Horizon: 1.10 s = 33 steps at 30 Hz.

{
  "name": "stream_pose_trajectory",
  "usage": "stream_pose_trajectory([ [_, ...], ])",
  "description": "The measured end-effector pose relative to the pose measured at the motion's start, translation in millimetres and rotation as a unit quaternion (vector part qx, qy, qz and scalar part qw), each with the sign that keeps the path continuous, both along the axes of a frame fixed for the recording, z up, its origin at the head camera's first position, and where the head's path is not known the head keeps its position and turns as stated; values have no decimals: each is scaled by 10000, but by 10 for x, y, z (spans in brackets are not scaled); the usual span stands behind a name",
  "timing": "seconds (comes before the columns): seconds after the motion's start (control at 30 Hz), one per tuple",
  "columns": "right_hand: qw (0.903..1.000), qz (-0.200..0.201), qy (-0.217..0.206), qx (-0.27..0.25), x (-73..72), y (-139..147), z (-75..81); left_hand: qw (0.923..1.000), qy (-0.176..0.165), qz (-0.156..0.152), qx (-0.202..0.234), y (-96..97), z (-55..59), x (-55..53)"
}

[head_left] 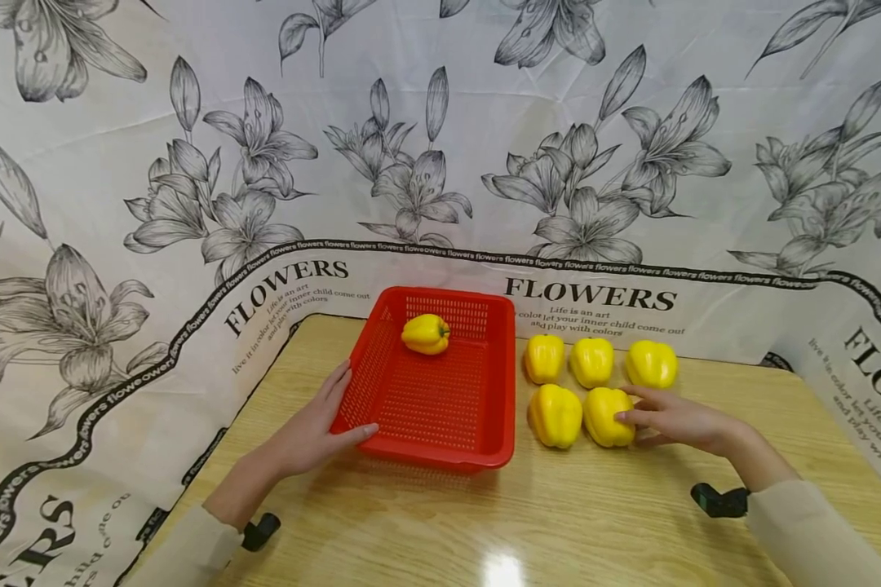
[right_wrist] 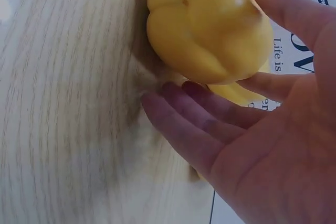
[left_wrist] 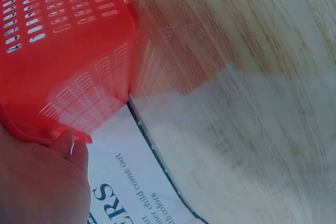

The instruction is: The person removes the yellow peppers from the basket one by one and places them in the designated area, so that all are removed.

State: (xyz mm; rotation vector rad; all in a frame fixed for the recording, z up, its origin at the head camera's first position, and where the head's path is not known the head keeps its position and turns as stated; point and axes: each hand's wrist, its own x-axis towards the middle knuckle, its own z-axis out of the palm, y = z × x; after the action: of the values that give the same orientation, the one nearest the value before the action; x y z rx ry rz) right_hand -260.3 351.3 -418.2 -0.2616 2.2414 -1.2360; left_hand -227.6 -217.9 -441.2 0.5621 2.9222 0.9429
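A red plastic basket (head_left: pixel 440 456) with slotted sides stands on the table, one yellow bell pepper (head_left: pixel 425 334) lying inside near its far wall. My left hand (head_left: pixel 316 432) grips the basket's left rim near the front corner, thumb over the edge; in the left wrist view, fingers (left_wrist: pixel 79 153) curl at the rim. To the basket's right, my right hand (head_left: pixel 679 420) holds the front-row bell pepper (head_left: pixel 608 417) from its right side. Thumb and index finger pinch it in the right wrist view, where the other fingers (right_wrist: pixel 184 114) extend beneath it, apart from its skin.
Several more yellow bell peppers sit close by in two rows: one front-row pepper (head_left: pixel 555 416) beside the held one, and a back row including the right-hand pepper (head_left: pixel 651 364). Flower-printed cloth (head_left: pixel 426 204) rises behind the wooden table (head_left: pixel 587 522) and along its sides.
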Motion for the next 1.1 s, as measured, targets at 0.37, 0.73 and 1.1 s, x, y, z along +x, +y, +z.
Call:
stream_pose_trajectory([
  [0.37, 9800, -62, 1590, 1195, 80, -46, 289, 10000, 93, -1, 28, -7, 4, -4],
  [0.73, 9465, 26, 2891, 1438, 133, -223, 525, 10000, 52, 3, 33, 9, -11, 1],
  [1.1, 9366, 247, 3255, 1277, 99, -567, 811, 10000, 11, -29, 49, 4, -3, 1],
])
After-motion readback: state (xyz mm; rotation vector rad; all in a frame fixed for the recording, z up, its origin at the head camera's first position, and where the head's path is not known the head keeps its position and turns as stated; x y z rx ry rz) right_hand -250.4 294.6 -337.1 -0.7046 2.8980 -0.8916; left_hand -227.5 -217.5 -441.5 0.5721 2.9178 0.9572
